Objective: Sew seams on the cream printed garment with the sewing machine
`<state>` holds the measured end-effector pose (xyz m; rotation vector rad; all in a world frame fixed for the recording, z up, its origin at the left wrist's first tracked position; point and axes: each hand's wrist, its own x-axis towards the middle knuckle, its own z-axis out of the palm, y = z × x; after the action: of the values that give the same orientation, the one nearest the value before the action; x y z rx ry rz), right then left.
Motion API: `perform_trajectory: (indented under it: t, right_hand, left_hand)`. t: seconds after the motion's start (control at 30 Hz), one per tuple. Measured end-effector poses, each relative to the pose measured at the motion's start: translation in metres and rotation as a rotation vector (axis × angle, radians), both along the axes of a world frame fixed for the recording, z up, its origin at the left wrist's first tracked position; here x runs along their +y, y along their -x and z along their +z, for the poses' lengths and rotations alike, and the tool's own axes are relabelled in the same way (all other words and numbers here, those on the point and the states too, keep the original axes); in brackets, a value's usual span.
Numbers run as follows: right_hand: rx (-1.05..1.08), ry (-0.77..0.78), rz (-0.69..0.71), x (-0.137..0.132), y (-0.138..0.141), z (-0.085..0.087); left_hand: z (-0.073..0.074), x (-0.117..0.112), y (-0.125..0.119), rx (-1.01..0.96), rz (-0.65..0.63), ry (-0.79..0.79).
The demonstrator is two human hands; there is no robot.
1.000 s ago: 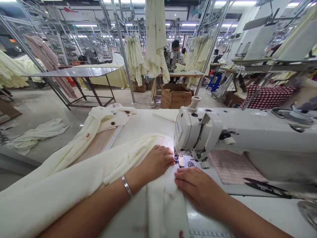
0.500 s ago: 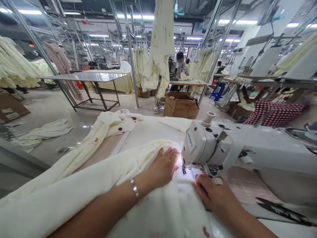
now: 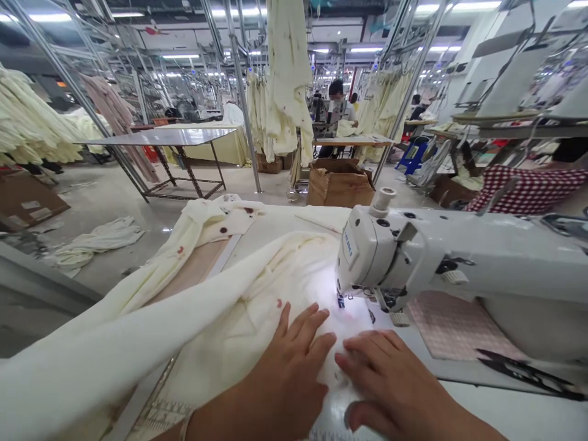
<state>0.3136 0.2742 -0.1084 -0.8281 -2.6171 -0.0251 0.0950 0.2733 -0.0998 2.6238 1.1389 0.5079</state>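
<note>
Cream fabric with small reddish prints (image 3: 257, 306) lies across the sewing table and reaches under the needle area of a white sewing machine (image 3: 386, 245). My left hand (image 3: 294, 367) rests on the fabric in front of the machine, its fingers spread and pointing forward. To its right, my right hand (image 3: 395, 380) is at the near edge of the fabric, fingers bent over it and thumb apart from them. Neither hand grips anything that I can see. The machine's lamp lights the fabric around the presser foot (image 3: 340, 301).
Black thread snips (image 3: 528, 373) lie right of my right hand, beside a pink checked cloth (image 3: 459, 327). More printed fabric (image 3: 220, 223) lies at the table's back left. Beyond stand a cardboard box (image 3: 340, 184), a metal-topped table (image 3: 169, 136) and a person at another machine.
Both hands have come back toward me, and my left hand's fingers have spread out flat. The fabric by the machine now lies flatter, and a ruler-marked table edge shows.
</note>
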Motion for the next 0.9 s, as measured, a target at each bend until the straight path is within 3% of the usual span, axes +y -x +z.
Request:
perform_trajectory:
  t: [0.13,0.27,0.4,0.53,0.73,0.9]
  right_hand:
    - [-0.103,0.043,-0.062,-0.005,0.002,-0.004]
    - [-0.146,0.084,-0.024,-0.010,0.002,-0.001]
    - [0.015,0.153,-0.033,-0.010,0.000,0.000]
    - [0.159,0.165,-0.072,-0.006,0.002,-0.004]
    - [0.165,0.057,-0.042,-0.006,0.014,-0.010]
    - [0.171,0.070,-0.033,-0.006,0.018,-0.015]
  left_hand:
    - [-0.004,0.006,-0.002,-0.114,-0.011,-0.141]
    - [-0.001,0.017,-0.013,-0.143,-0.011,-0.185]
    - [-0.009,0.012,-0.016,0.035,-0.053,-0.160]
    - [-0.020,0.005,-0.010,0.073,-0.067,-0.141]
    - [-0.018,0.006,-0.006,0.067,-0.081,-0.094]
    - [-0.020,0.007,-0.002,0.053,-0.096,-0.092]
